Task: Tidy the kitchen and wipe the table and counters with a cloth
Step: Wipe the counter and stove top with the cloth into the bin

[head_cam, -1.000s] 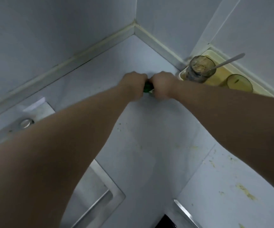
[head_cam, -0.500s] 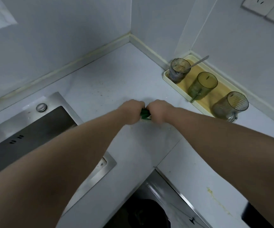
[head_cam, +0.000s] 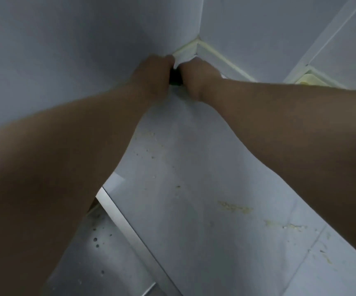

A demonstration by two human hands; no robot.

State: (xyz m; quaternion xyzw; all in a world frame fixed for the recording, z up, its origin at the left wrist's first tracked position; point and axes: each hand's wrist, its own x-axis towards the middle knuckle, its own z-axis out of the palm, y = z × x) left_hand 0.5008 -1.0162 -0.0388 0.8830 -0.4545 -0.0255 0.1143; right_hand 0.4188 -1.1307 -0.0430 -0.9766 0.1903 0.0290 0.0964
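Both my arms reach far forward into the back corner of the pale counter (head_cam: 204, 174). My left hand (head_cam: 151, 75) and my right hand (head_cam: 198, 77) are side by side, both closed on a small dark green cloth (head_cam: 175, 79). Only a sliver of the cloth shows between the hands; the rest is hidden under them. The hands press it on the counter right against the yellowed sealing strip (head_cam: 188, 51) where the two walls meet.
Yellow-brown stains (head_cam: 234, 207) and small specks mark the counter nearer to me. The steel sink rim (head_cam: 117, 212) lies at lower left, partly under my left arm. A corner of the yellow tray (head_cam: 308, 80) peeks out at the right edge, above my right arm.
Both hands have pushed the cloth away from me, from the middle of the counter into the wall corner. The view swung in closer, and the glasses on the tray dropped out of sight.
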